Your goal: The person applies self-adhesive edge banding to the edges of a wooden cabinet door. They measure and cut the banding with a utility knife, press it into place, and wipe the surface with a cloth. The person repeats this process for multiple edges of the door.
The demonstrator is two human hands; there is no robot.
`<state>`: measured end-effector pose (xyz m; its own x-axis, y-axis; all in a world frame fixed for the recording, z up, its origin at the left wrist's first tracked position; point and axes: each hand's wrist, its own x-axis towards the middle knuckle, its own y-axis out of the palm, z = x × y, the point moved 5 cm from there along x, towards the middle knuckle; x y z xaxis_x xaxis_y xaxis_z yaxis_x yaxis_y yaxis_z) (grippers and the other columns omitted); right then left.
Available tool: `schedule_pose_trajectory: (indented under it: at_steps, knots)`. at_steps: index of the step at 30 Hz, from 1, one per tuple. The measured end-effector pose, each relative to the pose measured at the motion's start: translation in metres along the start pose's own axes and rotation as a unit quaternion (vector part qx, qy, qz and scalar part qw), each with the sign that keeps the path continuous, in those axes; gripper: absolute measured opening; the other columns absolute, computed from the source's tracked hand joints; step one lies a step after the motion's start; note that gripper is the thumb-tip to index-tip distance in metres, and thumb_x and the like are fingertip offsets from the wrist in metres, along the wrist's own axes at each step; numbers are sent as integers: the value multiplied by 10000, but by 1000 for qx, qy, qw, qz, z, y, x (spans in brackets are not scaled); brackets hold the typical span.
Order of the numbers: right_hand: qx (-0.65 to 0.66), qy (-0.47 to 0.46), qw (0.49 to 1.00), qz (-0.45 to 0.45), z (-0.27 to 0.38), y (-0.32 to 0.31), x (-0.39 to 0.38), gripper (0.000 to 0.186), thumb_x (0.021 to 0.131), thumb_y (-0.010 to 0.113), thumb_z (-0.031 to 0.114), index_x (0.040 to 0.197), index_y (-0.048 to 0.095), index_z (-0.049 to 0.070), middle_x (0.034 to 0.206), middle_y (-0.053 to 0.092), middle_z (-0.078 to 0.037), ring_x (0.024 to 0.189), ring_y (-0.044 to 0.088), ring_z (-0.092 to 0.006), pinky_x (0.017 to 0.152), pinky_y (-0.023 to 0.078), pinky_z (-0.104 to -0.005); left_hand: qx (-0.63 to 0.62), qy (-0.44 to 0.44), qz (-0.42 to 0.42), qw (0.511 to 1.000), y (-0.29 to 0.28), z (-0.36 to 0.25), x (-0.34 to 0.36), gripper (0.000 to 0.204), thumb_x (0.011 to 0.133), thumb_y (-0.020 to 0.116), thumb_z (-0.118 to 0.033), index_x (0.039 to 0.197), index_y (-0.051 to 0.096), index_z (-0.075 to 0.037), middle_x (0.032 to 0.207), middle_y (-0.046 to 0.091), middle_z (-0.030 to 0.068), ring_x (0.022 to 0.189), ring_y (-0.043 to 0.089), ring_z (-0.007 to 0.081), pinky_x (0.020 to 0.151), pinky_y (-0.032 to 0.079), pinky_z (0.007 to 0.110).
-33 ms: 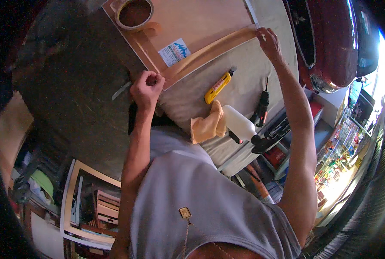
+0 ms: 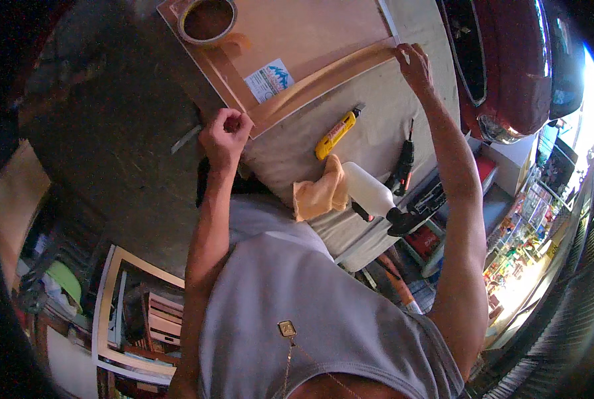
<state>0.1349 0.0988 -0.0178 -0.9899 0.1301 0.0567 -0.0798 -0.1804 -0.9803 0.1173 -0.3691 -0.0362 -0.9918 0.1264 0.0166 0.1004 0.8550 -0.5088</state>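
A strip of brown tape (image 2: 320, 82) runs along the near edge of a framed panel (image 2: 317, 36), partly slack and curved. At its left end, by the panel's near left corner, my left hand (image 2: 225, 138) is closed in a pinch on the tape. My right hand (image 2: 415, 70) pinches the other end at the near right corner; its fingertips partly hide the tape there. A roll of tape (image 2: 208, 41) rests on the panel's left side. A white printed card with a blue mountain picture (image 2: 268, 81) lies on the panel beside the strip.
On the cloth-covered table (image 2: 383, 100) lie a yellow utility knife (image 2: 337, 136), an orange cloth (image 2: 320, 193), a white spray bottle (image 2: 369, 189) and a black screwdriver-like tool (image 2: 403, 163). A red vehicle (image 2: 510, 60) stands at the right. Wooden frames (image 2: 107, 292) are at lower left.
My left hand has shifted very slightly to the left at the panel's corner. My right hand and the things on the table stay put.
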Motion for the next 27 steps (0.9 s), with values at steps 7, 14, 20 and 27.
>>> schedule_pose_trajectory:
  at_steps: [7,14,20,27]
  knots:
    - [17,60,993,102,7,8,-2,168,954,531,258,1054,617,153,824,653,-170,748,643,-385,647,508,-472,-63,-5,46,997,-5,9,0,120,815,740,-147,818,656,-60,701,662,31,595,614,112,557,493,265]
    - [39,57,976,206,84,26,-22,258,937,546,360,1117,580,178,721,662,-130,705,657,-372,633,523,-479,-103,-33,58,992,2,23,-4,121,819,738,-135,813,654,-48,713,668,32,595,606,112,557,490,265]
    - [48,-8,967,251,195,24,-38,528,811,668,538,1156,589,146,631,618,-139,615,645,-311,574,502,-431,-99,-4,56,994,-1,16,-1,123,814,745,-137,819,657,-51,720,671,40,619,634,130,564,494,269]
    - [87,-41,944,317,297,26,-50,694,719,718,601,1183,567,107,656,626,-165,699,649,-362,645,501,-465,-94,23,54,994,-3,14,1,121,834,722,-159,827,662,-55,736,681,51,642,652,156,582,506,291]
